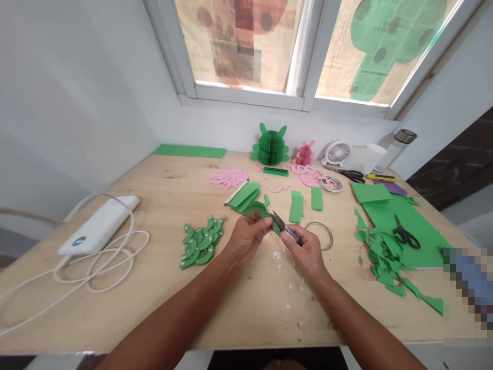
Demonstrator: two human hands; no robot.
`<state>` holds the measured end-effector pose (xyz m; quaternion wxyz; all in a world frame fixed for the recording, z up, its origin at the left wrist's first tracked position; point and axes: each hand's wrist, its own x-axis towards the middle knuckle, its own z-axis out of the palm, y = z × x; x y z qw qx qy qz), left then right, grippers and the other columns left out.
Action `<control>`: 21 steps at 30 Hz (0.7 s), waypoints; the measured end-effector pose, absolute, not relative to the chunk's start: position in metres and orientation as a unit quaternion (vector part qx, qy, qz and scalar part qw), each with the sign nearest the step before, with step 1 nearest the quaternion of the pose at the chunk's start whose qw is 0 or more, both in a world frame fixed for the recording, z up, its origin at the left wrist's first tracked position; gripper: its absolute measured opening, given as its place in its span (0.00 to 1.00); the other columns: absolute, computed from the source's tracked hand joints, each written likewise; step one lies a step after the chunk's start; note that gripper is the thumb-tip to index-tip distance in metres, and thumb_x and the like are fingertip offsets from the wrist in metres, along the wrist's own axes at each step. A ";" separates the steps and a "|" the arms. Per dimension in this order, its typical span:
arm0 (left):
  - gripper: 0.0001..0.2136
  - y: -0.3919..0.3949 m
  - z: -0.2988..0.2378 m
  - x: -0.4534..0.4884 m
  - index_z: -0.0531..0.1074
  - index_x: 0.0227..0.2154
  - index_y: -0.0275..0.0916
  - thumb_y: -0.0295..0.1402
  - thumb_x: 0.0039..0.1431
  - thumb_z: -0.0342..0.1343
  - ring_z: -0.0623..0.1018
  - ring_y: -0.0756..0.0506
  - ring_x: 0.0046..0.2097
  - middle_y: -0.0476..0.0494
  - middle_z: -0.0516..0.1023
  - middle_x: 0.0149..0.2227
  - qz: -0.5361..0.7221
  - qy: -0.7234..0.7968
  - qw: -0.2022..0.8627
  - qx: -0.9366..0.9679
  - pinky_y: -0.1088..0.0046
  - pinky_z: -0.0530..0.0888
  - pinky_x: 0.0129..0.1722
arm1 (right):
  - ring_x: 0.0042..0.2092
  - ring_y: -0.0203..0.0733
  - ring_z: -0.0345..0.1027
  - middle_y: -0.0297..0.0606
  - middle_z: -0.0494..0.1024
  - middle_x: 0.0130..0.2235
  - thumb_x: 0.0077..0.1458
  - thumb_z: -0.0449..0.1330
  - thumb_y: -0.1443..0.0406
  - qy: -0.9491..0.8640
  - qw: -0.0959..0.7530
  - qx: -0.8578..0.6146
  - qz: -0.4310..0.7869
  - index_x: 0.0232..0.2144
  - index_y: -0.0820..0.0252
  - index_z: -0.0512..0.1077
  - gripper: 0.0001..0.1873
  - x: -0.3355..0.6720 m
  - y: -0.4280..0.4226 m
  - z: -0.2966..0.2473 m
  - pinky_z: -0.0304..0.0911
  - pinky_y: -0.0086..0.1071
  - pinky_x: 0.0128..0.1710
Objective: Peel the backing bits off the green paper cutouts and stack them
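Observation:
My left hand [246, 237] is closed on a green paper piece [257, 209], pinching it above the middle of the wooden table [162, 303]. My right hand [304, 248] grips a small blue-handled cutter [285, 228] whose dark tip touches the green piece. A pile of green curved paper cutouts [201, 242] lies just left of my left hand. Small white scraps [277, 255] dot the table under my hands.
Green paper strips [296, 205], pink cutouts [228, 178], tape rings [324, 235], green and pink honeycomb paper figures [270, 146], a small fan [337, 152], scissors [405, 234] on a green sheet with offcuts at the right. A white power bank [98, 224] with coiled cable lies left.

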<state>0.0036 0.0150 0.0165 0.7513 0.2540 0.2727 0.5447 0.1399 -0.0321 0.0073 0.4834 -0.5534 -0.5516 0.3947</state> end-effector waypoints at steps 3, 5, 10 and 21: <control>0.12 0.015 0.017 0.004 0.68 0.17 0.35 0.24 0.33 0.68 0.76 0.49 0.32 0.49 0.77 0.25 0.544 0.274 0.753 0.250 0.73 0.70 0.36 | 0.25 0.34 0.54 0.32 0.65 0.23 0.49 0.58 0.54 -0.547 0.484 -0.554 0.400 0.31 0.62 0.74 0.17 0.140 -0.032 0.007 0.51 0.27 0.22; 0.12 0.015 0.017 0.005 0.68 0.16 0.35 0.24 0.33 0.68 0.76 0.50 0.31 0.49 0.77 0.25 0.543 0.273 0.754 0.248 0.74 0.70 0.34 | 0.25 0.34 0.54 0.32 0.66 0.23 0.49 0.58 0.54 -0.545 0.485 -0.554 0.402 0.31 0.62 0.74 0.17 0.140 -0.032 0.006 0.51 0.27 0.23; 0.12 0.015 0.015 0.005 0.69 0.17 0.35 0.24 0.33 0.68 0.77 0.48 0.32 0.49 0.78 0.26 0.546 0.262 0.758 0.242 0.71 0.70 0.36 | 0.26 0.35 0.56 0.33 0.68 0.24 0.49 0.58 0.55 -0.535 0.492 -0.554 0.406 0.32 0.62 0.75 0.17 0.140 -0.032 0.007 0.52 0.28 0.25; 0.10 0.016 0.017 0.003 0.73 0.25 0.36 0.25 0.37 0.67 0.78 0.45 0.36 0.46 0.80 0.30 0.539 0.241 0.759 0.274 0.69 0.71 0.37 | 0.24 0.34 0.56 0.32 0.68 0.23 0.49 0.59 0.54 -0.503 0.518 -0.544 0.428 0.32 0.63 0.74 0.17 0.143 -0.031 0.006 0.52 0.27 0.25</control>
